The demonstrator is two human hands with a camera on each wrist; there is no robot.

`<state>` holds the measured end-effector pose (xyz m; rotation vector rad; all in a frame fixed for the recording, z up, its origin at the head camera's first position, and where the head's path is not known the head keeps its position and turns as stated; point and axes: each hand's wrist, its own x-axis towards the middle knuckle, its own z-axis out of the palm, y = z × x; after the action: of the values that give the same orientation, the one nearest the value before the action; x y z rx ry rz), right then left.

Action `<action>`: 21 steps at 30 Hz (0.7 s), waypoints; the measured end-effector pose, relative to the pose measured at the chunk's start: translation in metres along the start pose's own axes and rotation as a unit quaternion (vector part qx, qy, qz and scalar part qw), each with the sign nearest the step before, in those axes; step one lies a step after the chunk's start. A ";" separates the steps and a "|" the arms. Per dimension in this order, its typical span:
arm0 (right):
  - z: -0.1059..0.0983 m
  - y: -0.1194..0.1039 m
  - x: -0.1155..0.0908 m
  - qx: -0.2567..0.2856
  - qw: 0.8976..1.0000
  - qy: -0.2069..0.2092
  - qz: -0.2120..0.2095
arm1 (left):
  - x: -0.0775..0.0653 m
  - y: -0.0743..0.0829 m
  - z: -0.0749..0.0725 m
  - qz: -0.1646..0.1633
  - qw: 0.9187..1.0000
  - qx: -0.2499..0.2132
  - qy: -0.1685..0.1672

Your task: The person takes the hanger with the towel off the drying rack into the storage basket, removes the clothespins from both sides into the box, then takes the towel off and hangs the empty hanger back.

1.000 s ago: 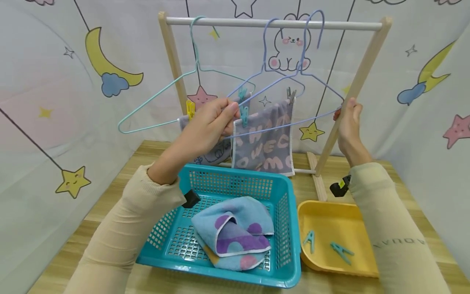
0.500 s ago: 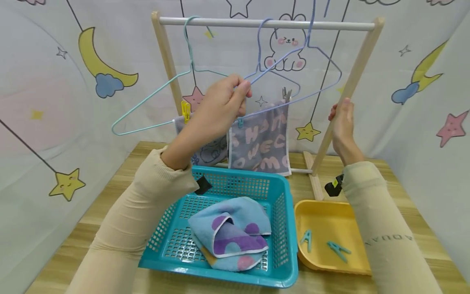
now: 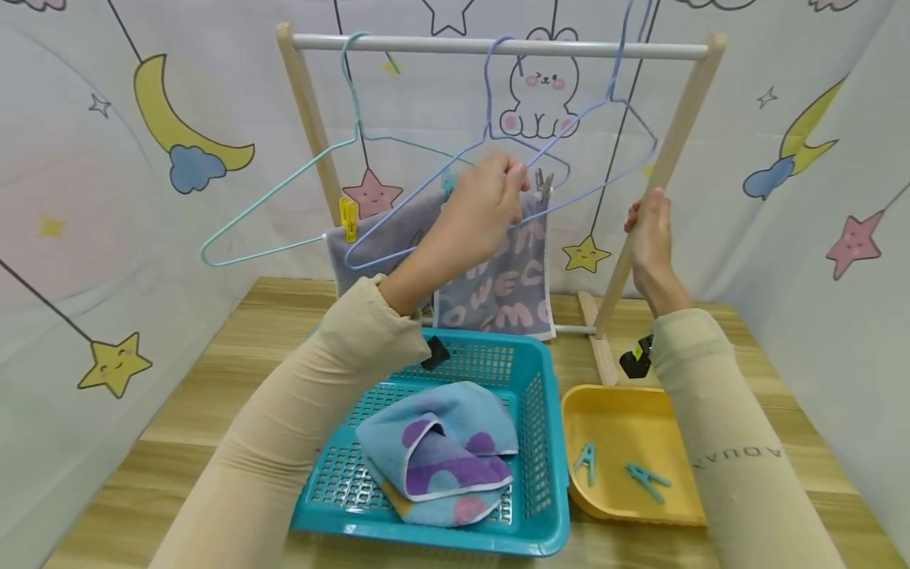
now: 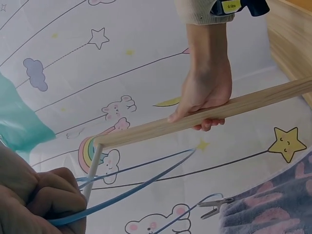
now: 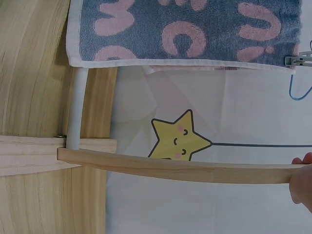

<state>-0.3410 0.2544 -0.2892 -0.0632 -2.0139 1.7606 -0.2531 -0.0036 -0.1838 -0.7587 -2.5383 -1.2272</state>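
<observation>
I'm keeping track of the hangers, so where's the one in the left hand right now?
In the head view, the lavender hanger is right of centre, held by the left hand, its neck by the top rail, near the right wooden post.

Smooth hanger point(image 4: 122, 196), metal or plastic unclear; matt wooden post point(image 3: 674, 136); fuzzy cloth towels point(image 3: 448, 442); glossy plastic basket point(image 3: 441, 538) and tray point(image 3: 629, 427).

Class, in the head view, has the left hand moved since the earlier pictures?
Yes, the left hand has moved right, closer to the right wooden post.
</observation>
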 end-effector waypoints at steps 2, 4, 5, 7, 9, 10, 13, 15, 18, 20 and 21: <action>0.000 0.000 0.000 -0.002 1.000 0.001 -0.003 | 0.002 -0.002 0.007 -0.004 1.000 -0.001 0.000; 0.000 0.000 -0.001 -0.003 1.000 0.000 -0.005 | 0.003 -0.003 0.013 -0.007 1.000 -0.006 0.002; 0.000 0.000 -0.001 -0.002 1.000 -0.001 -0.003 | 0.003 -0.004 0.016 -0.009 1.000 -0.006 0.002; -0.001 0.000 -0.001 -0.004 1.000 -0.003 -0.002 | 0.002 -0.006 0.022 -0.009 1.000 -0.012 0.003; -0.001 0.000 -0.002 -0.007 1.000 -0.006 -0.003 | 0.000 -0.008 0.028 -0.014 1.000 -0.015 0.003; -0.001 0.000 -0.002 -0.010 1.000 -0.007 -0.005 | -0.001 -0.010 0.031 -0.015 1.000 -0.016 0.004; -0.002 0.000 -0.002 -0.013 1.000 -0.008 -0.009 | -0.004 -0.012 0.037 -0.021 0.999 -0.024 0.003; -0.002 0.000 -0.002 -0.011 1.000 -0.008 -0.010 | -0.006 -0.015 0.041 -0.025 0.999 -0.032 0.001; -0.001 0.000 -0.002 -0.010 1.000 -0.006 -0.007 | -0.007 -0.018 0.044 -0.023 0.999 -0.036 0.000; -0.001 0.000 -0.002 -0.010 1.000 -0.005 -0.008 | -0.008 -0.020 0.045 -0.019 0.999 -0.045 0.001; -0.001 0.000 -0.002 -0.010 1.000 -0.003 -0.010 | -0.009 -0.021 0.046 -0.016 0.999 -0.049 0.004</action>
<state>-0.3387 0.2547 -0.2897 -0.0437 -2.0299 1.7307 -0.2563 0.0180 -0.2301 -0.7341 -2.5089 -1.3700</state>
